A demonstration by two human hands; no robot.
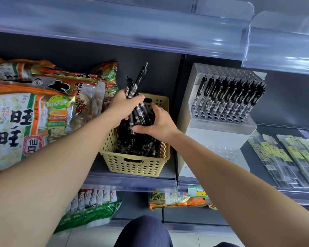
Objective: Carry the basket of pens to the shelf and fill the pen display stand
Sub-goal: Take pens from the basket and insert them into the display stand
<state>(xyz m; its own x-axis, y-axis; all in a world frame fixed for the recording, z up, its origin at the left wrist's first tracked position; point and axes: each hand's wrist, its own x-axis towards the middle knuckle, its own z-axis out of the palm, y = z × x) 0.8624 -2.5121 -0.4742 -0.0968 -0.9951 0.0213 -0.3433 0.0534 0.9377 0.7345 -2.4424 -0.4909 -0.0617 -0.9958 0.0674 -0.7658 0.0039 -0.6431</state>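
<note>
So, starting at the far left of the shelf [130,181], there's a pile of big snack bags [25,120] that have nothing to do with the job. Just beside them sits the yellow basket [132,166], parked on the shelf board, so the carrying part looks done to me. The left hand [122,104] has its fingers wrapped round a fat bunch of black pens [137,81], lifted up over the basket with the clicker ends fanning out toward the back wall. The right hand [159,123] is cupped round the lower end of that same bunch, thumb underneath and fingers curled over the top, so both hands have hold of it. Plenty of loose pens [141,145] are lying in the bottom of the basket. To the right, past the upright divider, is the clear pen display stand [219,129], well apart from both hands. It has one full row of pens [227,93] standing in it, but the holes in front of that row look empty, and so do the ones behind it and the lower step. I'd call it early days: a row in, lots of holes to go. Further right are some flat dark packets [284,157] with yellow labels.
</note>
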